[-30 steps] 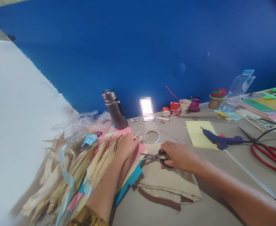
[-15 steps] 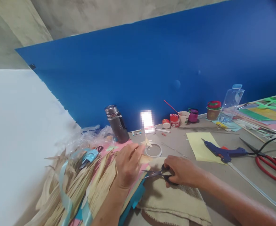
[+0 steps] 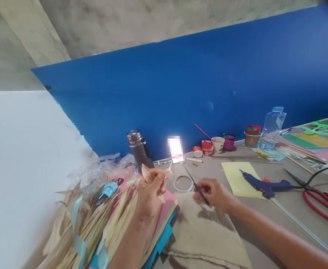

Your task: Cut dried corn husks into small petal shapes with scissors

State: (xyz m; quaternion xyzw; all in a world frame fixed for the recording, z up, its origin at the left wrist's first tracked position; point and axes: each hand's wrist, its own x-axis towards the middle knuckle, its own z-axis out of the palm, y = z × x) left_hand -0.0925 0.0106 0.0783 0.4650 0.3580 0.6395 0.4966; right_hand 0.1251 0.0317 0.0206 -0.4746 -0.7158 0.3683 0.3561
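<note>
My left hand (image 3: 151, 190) is closed around a pale piece of dried husk (image 3: 146, 174), whose ends stick out above and below the fingers. To its right, my right hand (image 3: 213, 192) grips dark-handled scissors (image 3: 200, 191), blades pointing up and left. Below the right hand lies a beige cloth (image 3: 206, 235). A white ring of tape (image 3: 183, 183) rests between the hands, just beyond them. Long dried husks (image 3: 96, 228) with a light blue ribbon (image 3: 76, 224) lie at the left, beside pink and blue sheets (image 3: 168, 209).
Behind stand a dark flask (image 3: 139, 149), paint pots (image 3: 207, 147), a paper cup (image 3: 217, 144) and a clear bottle (image 3: 272, 129). At right, a blue glue gun (image 3: 267, 183) lies partly on yellow paper (image 3: 237, 179), near red-handled scissors (image 3: 321, 200).
The scissors, previously open with blades pointing left near my left hand, now point up and left. My left hand has turned and lifted the husk piece, showing more of it.
</note>
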